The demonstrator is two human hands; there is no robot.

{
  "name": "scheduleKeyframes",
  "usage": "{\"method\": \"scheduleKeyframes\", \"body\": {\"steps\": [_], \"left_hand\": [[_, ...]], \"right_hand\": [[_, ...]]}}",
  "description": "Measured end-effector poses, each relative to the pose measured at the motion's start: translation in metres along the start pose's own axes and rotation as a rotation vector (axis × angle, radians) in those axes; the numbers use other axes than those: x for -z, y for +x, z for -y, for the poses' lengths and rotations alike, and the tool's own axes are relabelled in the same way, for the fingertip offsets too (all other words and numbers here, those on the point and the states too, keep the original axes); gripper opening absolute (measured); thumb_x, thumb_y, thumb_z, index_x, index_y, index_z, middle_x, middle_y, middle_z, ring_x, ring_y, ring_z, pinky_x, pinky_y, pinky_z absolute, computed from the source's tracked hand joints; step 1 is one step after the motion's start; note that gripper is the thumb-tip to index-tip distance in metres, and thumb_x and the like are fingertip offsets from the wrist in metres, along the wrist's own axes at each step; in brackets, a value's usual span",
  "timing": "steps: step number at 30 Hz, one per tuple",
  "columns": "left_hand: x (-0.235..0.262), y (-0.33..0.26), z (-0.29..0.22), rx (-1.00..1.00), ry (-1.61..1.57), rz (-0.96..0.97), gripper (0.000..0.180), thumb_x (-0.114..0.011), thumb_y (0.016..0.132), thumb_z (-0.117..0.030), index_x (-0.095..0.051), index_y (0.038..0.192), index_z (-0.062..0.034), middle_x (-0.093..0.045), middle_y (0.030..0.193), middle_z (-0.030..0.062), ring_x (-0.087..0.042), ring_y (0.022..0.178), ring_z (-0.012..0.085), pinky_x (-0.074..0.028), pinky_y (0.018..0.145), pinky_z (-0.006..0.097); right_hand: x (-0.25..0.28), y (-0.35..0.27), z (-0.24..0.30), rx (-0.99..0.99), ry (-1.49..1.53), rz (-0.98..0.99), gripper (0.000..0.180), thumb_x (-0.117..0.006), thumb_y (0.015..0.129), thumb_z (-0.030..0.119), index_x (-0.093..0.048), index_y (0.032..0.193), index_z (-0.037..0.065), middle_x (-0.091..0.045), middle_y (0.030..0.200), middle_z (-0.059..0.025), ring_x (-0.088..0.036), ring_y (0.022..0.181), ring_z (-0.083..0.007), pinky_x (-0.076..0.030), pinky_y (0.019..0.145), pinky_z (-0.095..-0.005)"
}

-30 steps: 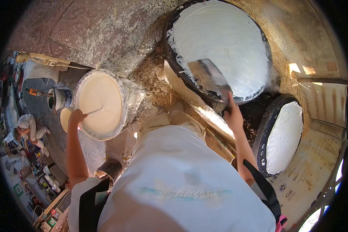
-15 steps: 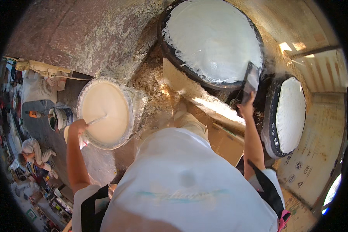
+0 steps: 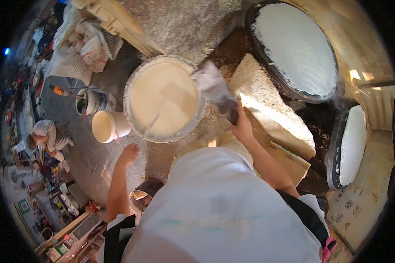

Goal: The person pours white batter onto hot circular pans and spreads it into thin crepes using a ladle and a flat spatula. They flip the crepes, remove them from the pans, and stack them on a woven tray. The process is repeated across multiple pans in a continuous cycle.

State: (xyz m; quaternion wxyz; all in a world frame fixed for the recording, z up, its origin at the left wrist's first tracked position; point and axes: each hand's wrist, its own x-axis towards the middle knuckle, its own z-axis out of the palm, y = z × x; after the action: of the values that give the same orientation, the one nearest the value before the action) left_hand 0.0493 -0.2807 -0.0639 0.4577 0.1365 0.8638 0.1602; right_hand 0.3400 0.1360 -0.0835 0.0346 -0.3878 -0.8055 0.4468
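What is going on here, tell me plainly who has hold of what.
A person stands over a large round basin of cream-coloured batter. The right hand holds a flat, batter-smeared scraper over the basin's rim. The left hand grips a thin handle that dips into the batter. Two round pans, one large and one smaller, lie to the right, coated white. A small bucket sits left of the basin.

Warm daylight, glare on stone slab [image 3: 272, 115], fisheye-bent dark rim, slight blur.
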Motion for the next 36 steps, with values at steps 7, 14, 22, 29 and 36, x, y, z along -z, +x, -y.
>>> {"method": "scheduleKeyframes", "body": {"steps": [7, 14, 22, 29, 36], "left_hand": [[-0.023, -0.039, -0.023, 0.19, -0.24, 0.013, 0.022, -0.055, 0.087, -0.025, -0.048, 0.074, -0.0084, -0.045, 0.055, 0.0006, -0.043, 0.044, 0.0122, -0.035, 0.039, 0.031], [-0.031, -0.057, -0.101, 0.333, -0.236, -0.025, 0.026, -0.055, 0.086, -0.028, -0.05, 0.075, -0.0052, -0.046, 0.055, 0.0021, -0.044, 0.042, 0.0122, -0.037, 0.037, 0.028], [-0.035, -0.03, -0.197, 0.511, -0.199, -0.018, 0.031, -0.053, 0.089, -0.032, -0.055, 0.08, -0.0032, -0.045, 0.055, 0.0031, -0.044, 0.041, 0.013, -0.036, 0.035, 0.028], [-0.043, -0.021, -0.241, 0.612, -0.256, -0.022, 0.031, -0.053, 0.089, -0.033, -0.055, 0.085, -0.0025, -0.045, 0.056, 0.0041, -0.041, 0.041, 0.0138, -0.037, 0.037, 0.028], [-0.04, -0.015, -0.263, 0.611, -0.41, -0.035, 0.032, -0.053, 0.09, -0.032, -0.054, 0.084, -0.001, -0.04, 0.055, 0.0033, -0.032, 0.04, 0.0121, -0.027, 0.036, 0.027]], "right_hand": [[-0.082, 0.108, 0.054, 0.299, 0.318, 1.004, 0.045, -0.058, 0.066, 0.011, -0.059, 0.111, 0.009, -0.065, 0.078, -0.0127, -0.063, 0.076, -0.0263, -0.049, 0.067, -0.0387], [0.068, 0.08, -0.035, 0.353, -0.084, 0.12, 0.046, -0.067, 0.071, 0.014, -0.055, 0.115, 0.016, -0.059, 0.108, -0.0081, -0.06, 0.092, -0.023, -0.048, 0.078, -0.0323], [0.355, 0.268, -0.177, -0.017, -0.16, -0.659, 0.041, -0.058, 0.082, 0.022, -0.054, 0.122, 0.013, -0.061, 0.099, -0.0186, -0.059, 0.088, -0.0314, -0.046, 0.078, -0.0391], [0.586, 0.326, -0.26, -0.405, -0.659, -0.142, 0.034, -0.066, 0.063, 0.015, -0.067, 0.096, 0.009, -0.065, 0.079, -0.0189, -0.063, 0.076, -0.0315, -0.049, 0.066, -0.0372], [0.641, 0.386, -0.232, -0.208, -0.614, -0.148, 0.031, -0.065, 0.057, 0.022, -0.066, 0.082, 0.004, -0.063, 0.074, -0.0213, -0.064, 0.071, -0.0319, -0.049, 0.064, -0.0386]]}}
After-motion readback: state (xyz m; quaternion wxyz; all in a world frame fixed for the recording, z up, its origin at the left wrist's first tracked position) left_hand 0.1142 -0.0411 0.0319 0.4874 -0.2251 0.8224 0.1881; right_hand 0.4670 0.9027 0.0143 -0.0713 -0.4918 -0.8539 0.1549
